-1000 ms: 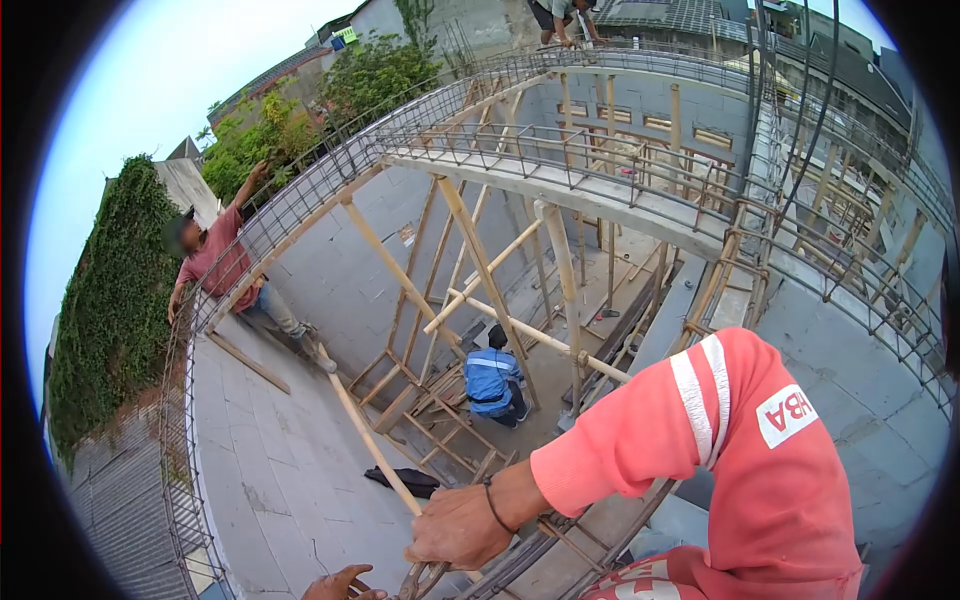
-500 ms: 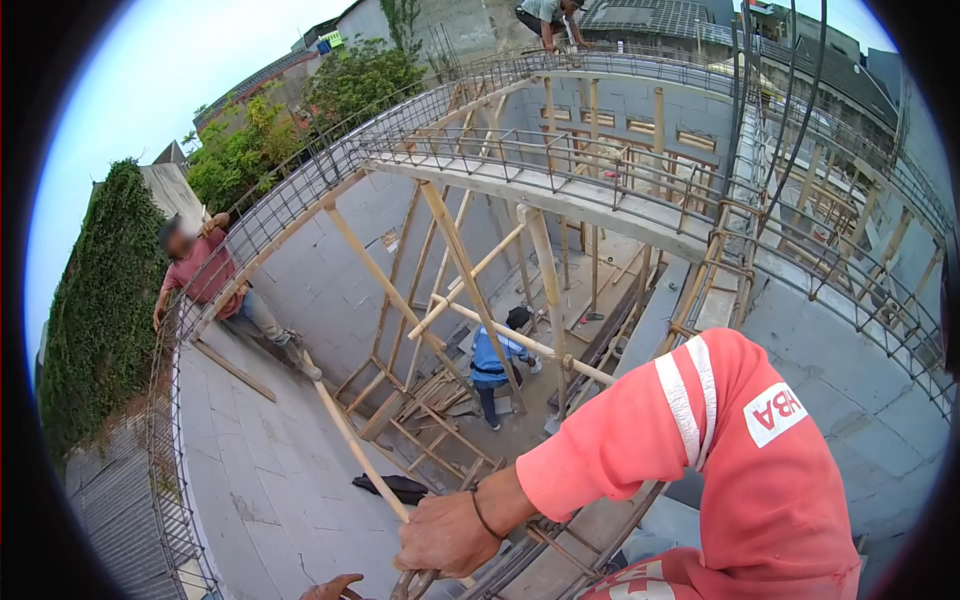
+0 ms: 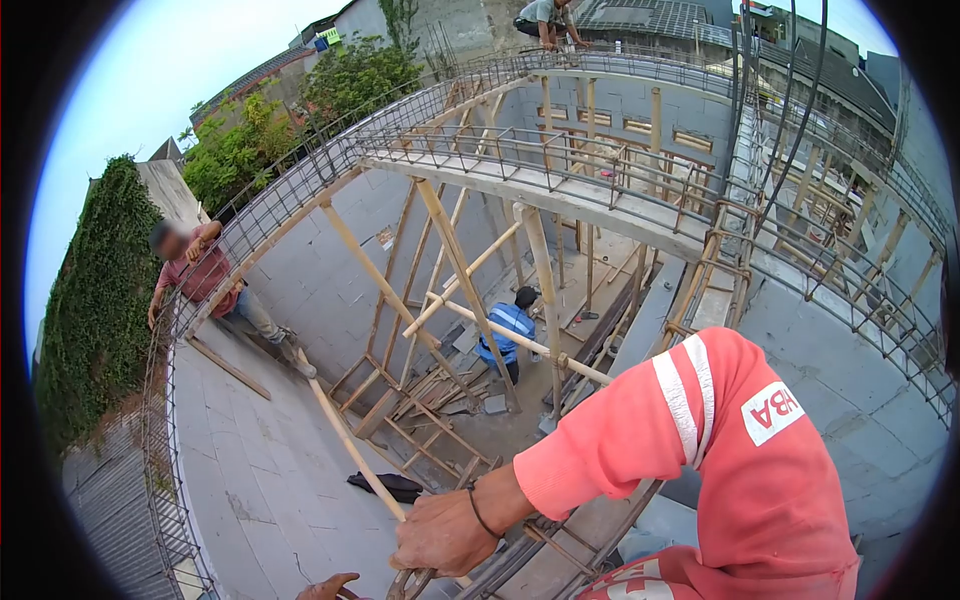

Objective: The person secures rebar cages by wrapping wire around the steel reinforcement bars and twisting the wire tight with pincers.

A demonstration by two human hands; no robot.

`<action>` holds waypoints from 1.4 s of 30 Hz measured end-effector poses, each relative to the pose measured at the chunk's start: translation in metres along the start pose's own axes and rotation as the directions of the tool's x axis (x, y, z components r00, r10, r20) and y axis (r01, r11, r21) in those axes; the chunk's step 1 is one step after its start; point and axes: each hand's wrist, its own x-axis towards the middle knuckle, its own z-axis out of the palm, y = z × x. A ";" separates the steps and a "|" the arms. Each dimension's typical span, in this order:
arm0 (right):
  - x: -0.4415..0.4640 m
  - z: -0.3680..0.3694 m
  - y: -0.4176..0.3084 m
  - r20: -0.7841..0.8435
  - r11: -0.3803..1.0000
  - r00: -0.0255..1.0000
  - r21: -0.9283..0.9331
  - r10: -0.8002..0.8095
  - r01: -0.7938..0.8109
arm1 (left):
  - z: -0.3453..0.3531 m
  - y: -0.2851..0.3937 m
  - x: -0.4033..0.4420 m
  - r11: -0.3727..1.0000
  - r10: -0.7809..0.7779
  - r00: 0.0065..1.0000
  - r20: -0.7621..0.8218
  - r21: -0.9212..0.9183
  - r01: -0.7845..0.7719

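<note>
My right hand (image 3: pixel 445 533), in a red sleeve (image 3: pixel 620 425) with pale stripes, is closed at the lower middle of the view. Its fingers wrap round rusty metal bars (image 3: pixel 412 582), whose ends show just below the knuckles. A dark band circles that wrist. At the bottom edge is a small part of my left hand (image 3: pixel 328 588), one finger pointing right; its grip is cut off by the frame. A thin wire (image 3: pixel 300 566) sticks up beside it. A bamboo pole (image 3: pixel 350 440) slants up and left from behind my right hand, along the block wall (image 3: pixel 255 470).
A person in a maroon shirt (image 3: pixel 205 275) leans on the left wall top by a rebar cage (image 3: pixel 160 450). Below, a person in blue (image 3: pixel 510 330) stands among timber props (image 3: pixel 545 300). Another crouches on the far wall (image 3: pixel 545 20). A concrete beam (image 3: pixel 540 195) crosses the middle.
The person in blue has turned and shifted slightly right. The maroon-shirted person's raised arm has moved. The view shifts slightly; my right hand stays closed in place.
</note>
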 end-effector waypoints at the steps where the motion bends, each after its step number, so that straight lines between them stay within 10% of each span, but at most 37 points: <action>1: 0.000 0.000 0.000 -0.007 1.000 1.000 -0.003 0.000 0.000 | -0.001 0.002 0.000 1.000 -0.008 1.000 0.003 0.003 0.008; 42: 0.001 0.001 0.000 -0.034 1.000 0.999 0.005 -0.023 0.023 | -0.001 0.005 -0.001 0.997 -0.047 0.998 0.035 -0.055 0.049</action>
